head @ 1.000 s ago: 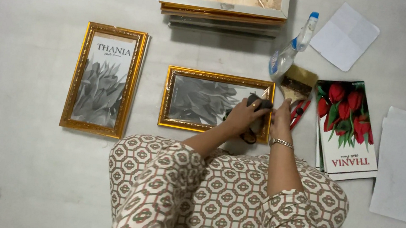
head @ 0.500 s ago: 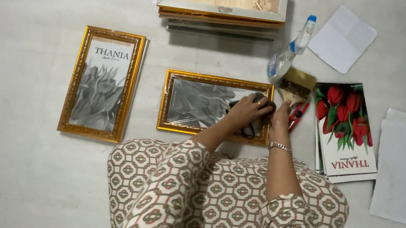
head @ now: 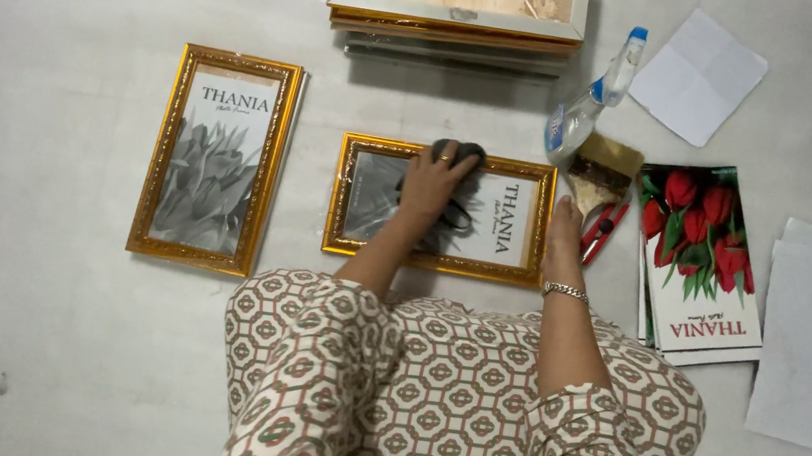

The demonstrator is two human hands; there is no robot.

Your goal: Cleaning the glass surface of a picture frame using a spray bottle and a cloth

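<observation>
On the floor before the person's knees lies the gold frame (head: 440, 209), its glass half wiped by appearance. The left hand (head: 435, 176) presses a dark cloth (head: 458, 153) near its top edge; the right hand (head: 563, 237) lies flat, steadying the right rim. A second frame (head: 215, 158) lies apart, leftward.

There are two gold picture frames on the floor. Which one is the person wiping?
The middle gold frame, lying sideways under the left hand and dark cloth. The other gold frame lies untouched, farther left.

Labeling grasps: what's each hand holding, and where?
Left hand presses a dark crumpled cloth, palm on top, at the gold-framed picture's top edge. Right hand holds nothing, resting on its right edge.
</observation>
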